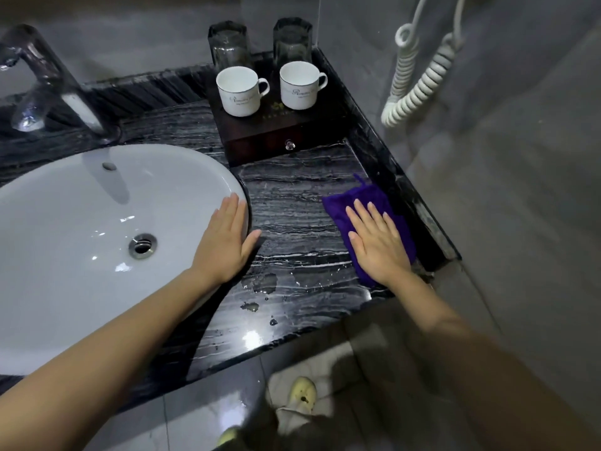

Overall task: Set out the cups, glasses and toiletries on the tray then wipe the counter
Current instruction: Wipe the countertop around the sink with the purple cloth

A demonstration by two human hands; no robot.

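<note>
A dark wooden tray box (260, 144) with a small drawer knob stands at the back of the black marble counter (292, 196). On it are two white cups (239, 91) (300, 84), and behind them two upturned clear glasses (229, 45) (292, 40). No toiletries are visible. My right hand (379, 242) presses flat, fingers apart, on a purple cloth (344, 206) by the counter's right edge. My left hand (227, 239) rests flat on the rim of the white sink (81, 222).
Water droplets and a small puddle (263, 283) lie on the counter near its front edge. A chrome tap (48, 79) stands behind the basin. A white coiled cord (419, 79) hangs on the right wall. Below are floor tiles and my shoe (302, 393).
</note>
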